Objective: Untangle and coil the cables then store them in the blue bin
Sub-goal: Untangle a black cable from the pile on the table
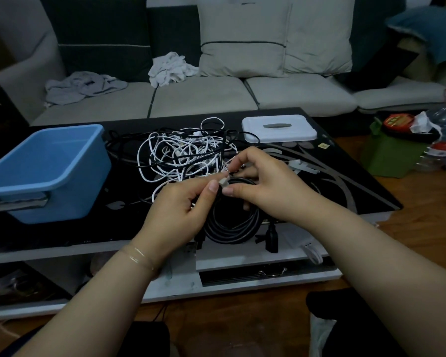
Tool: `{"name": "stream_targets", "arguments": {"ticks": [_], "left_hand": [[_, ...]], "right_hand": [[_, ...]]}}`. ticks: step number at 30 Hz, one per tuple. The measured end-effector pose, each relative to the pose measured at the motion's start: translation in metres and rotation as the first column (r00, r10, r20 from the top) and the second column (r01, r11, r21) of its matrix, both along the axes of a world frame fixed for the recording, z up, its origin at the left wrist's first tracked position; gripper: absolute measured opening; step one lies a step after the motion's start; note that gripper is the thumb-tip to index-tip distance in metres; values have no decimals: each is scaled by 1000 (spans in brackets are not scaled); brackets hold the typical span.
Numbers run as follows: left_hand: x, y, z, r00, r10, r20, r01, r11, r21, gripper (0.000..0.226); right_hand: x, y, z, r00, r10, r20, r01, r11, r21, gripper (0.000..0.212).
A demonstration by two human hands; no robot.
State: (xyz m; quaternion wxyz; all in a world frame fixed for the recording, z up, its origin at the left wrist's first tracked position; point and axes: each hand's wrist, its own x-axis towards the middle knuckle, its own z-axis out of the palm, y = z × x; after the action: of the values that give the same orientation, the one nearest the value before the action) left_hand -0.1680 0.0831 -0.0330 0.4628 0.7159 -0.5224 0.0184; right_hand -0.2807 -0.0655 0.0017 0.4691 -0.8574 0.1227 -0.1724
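Both forearms reach in from the bottom edge, over dark trousers and a wood floor. Left hand [177, 210]: grip closed, thumb and forefinger pinching a small pale connector [223, 182]. Right hand [264, 184]: grip also closed, its thumb against the same connector from the other side, while its raised fingertips pinch a thin cable end just above. A thin band sits on the left wrist.

Directly under the hands lies a black coiled cable [232, 225], several loops, at the near edge of the bench [345, 181] (black glossy top with a pale leaf pattern). A black plug [271, 238] hangs off that edge beside the coil. The hands cover the top of the coil.

Just beyond the hands: a tangled heap of cables [183, 153], white and black strands crossing one another, not sorted. Black strands run left from the heap up to the blue bin.

Blue bin [47, 171] stands at the left end of the bench, open, nothing visible inside; none of the cables lie in it. A white lid [278, 127] with a grey handle lies flat at the far right of the bench, well apart from the bin.

Right of the bench, on the floor: a green bag [389, 155] and bottles. Behind: a grey sofa [204, 96] with cushions and crumpled cloths [170, 68].
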Motion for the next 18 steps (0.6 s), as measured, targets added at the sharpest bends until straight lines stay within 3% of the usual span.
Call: {"name": "stream_targets", "arguments": {"ticks": [4,5,7,9,11,14,18], "left_hand": [[-3,1,0,994,55,91,-59,998,34,35],[-5,0,0,997,64,41,-65,997,35,33],[-11,-4,4,975,63,-212,-65,998,-2,28],[-17,-9,10,840,35,-541,-78,995,-57,29],[-20,-13,15,664,13,-747,-113,990,-84,28],[-21,-15,17,521,2,-854,-146,986,-87,18],[-22,-17,13,556,9,-831,-153,984,-91,17]], "right_hand": [[1,-2,-1,1000,18,-14,-18,999,31,26],[1,-2,0,1000,18,-12,-17,999,30,26],[1,0,1,1000,14,1,-14,1000,9,27],[2,2,1,1000,10,3,-10,999,-54,29],[3,5,1,1000,9,-21,-12,989,-148,31],[3,8,1,999,0,-48,-13,961,-275,34],[4,8,-2,998,-11,-60,-10,943,-333,33]]}}
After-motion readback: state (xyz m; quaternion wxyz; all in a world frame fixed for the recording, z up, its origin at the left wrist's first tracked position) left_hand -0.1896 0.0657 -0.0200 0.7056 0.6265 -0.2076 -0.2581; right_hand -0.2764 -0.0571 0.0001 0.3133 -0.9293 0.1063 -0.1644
